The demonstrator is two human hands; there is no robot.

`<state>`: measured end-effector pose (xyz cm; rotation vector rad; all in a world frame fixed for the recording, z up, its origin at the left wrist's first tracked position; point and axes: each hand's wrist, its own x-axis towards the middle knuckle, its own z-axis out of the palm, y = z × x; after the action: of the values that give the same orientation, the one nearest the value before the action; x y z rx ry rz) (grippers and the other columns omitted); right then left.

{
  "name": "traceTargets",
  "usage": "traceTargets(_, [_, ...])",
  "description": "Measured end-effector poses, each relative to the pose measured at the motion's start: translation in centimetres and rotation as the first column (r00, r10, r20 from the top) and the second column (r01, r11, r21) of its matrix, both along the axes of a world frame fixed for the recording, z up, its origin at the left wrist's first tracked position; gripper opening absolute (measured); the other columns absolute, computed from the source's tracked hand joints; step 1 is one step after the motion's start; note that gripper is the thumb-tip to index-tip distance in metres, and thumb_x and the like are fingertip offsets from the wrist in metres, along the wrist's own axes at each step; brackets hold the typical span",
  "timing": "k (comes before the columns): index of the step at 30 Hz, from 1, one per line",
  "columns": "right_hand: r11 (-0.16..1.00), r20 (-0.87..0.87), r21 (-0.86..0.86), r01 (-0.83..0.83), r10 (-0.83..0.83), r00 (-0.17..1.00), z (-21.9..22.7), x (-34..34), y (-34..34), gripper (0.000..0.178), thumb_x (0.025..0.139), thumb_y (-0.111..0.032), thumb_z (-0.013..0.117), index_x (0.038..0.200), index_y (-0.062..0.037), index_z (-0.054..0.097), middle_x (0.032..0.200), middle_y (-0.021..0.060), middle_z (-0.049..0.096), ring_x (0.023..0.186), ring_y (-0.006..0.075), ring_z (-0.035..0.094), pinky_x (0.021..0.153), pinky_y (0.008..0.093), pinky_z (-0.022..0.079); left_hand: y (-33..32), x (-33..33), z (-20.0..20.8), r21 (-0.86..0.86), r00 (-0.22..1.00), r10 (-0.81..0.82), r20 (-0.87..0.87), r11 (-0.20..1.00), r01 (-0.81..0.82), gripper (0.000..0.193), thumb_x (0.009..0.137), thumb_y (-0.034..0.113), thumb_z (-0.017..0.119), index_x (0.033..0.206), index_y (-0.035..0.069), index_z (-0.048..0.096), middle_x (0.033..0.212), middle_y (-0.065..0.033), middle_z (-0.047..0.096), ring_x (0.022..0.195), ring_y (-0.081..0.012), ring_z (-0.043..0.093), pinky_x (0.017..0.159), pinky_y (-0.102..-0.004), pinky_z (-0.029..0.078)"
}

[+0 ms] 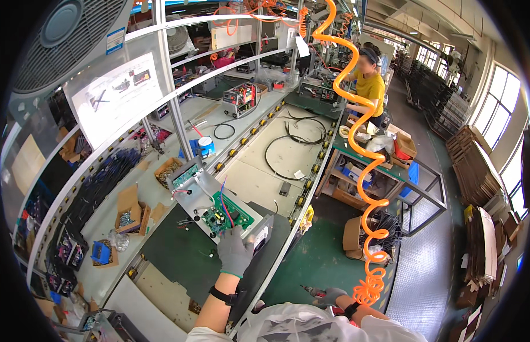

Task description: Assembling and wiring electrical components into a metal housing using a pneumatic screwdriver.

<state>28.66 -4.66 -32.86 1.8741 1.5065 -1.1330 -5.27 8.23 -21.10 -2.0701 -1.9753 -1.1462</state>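
In front of me a bent sheet-metal chassis (198, 192) lies tilted on the dark work mat, carrying a green circuit board (233, 212) with red and blue wires. My left hand (235, 251), in a grey glove, grips the chassis by its near edge, fingertips beside the board. Low on the right, away from the bench, my right hand (333, 297), also gloved, is closed around a red and black power screwdriver (314, 291). Its bit points left. Part of that hand's grip is hidden by the tool and my body.
An orange coiled hose (356, 102) hangs down on the right, near my right wrist. Screw boxes (131, 214) and a blue container (206, 146) stand on the left bench. Black cables (302, 139) lie on the roller line ahead. A person in yellow (370, 85) stands farther off.
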Motion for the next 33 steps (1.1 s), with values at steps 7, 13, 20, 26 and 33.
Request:
traceTargets(7, [0.992,0.06,-0.124,0.001,0.007,0.998,-0.8,-1.2,1.8,0.081,0.064,-0.067,0.066,0.119,-0.0075,0.059,0.114,0.0135,0.063,0.105,0.0306,0.06,0.088,0.0361,0.046,1.0,0.6,-1.9,-0.263,0.994,-0.094,0.055,0.959,0.105,0.032,0.076,0.028,0.068,0.1,0.009,0.059,0.092,-0.014,0.053,0.083,-0.0337,0.057,0.066,-0.0445,0.048])
traceTargets(13, [0.994,0.018,-0.106,0.004,-0.002,1.0,3.1,-4.2,3.2,0.076,0.065,-0.066,0.065,0.115,-0.008,0.062,0.11,0.0135,0.064,0.103,0.0308,0.061,0.087,0.0355,0.045,1.0,0.8,-3.7,-0.121,0.994,-0.1,-0.033,0.988,0.096,0.036,0.082,0.046,0.059,0.079,0.01,0.053,0.073,-0.0101,0.055,0.06,-0.029,0.059,0.048,-0.0418,0.046])
traceTargets(20, [0.988,0.107,-0.128,-0.081,0.095,0.99,0.7,-4.2,5.1,0.075,0.066,-0.065,0.064,0.117,-0.0106,0.062,0.112,0.0129,0.064,0.104,0.0298,0.061,0.087,0.0351,0.047,1.3,0.8,-3.6,-0.126,0.99,-0.127,0.064,0.983,0.134,0.034,0.08,0.042,0.063,0.076,0.01,0.053,0.066,-0.0093,0.054,0.054,-0.0312,0.056,0.047,-0.0431,0.043])
traceTargets(26, [0.979,0.123,-0.122,-0.165,0.18,0.976,-1.2,-1.9,7.4,0.077,0.064,-0.07,0.065,0.111,-0.0084,0.064,0.107,0.0126,0.065,0.099,0.0304,0.062,0.084,0.037,0.047,1.1,0.7,-3.7,-0.111,0.99,-0.112,0.084,0.986,0.121,0.037,0.08,0.044,0.063,0.075,0.009,0.053,0.066,-0.0089,0.055,0.056,-0.0309,0.057,0.048,-0.0424,0.043])
traceTargets(33, [0.949,0.134,-0.158,-0.274,0.295,0.946,-2.3,-1.1,12.9,0.07,0.072,-0.065,0.061,0.115,-0.01,0.062,0.108,0.0126,0.065,0.098,0.032,0.062,0.082,0.0379,0.048,0.7,0.8,-3.6,-0.133,0.992,-0.07,0.11,0.987,0.084,0.036,0.076,0.043,0.067,0.077,0.009,0.057,0.069,-0.0094,0.057,0.061,-0.0316,0.058,0.052,-0.0416,0.045])
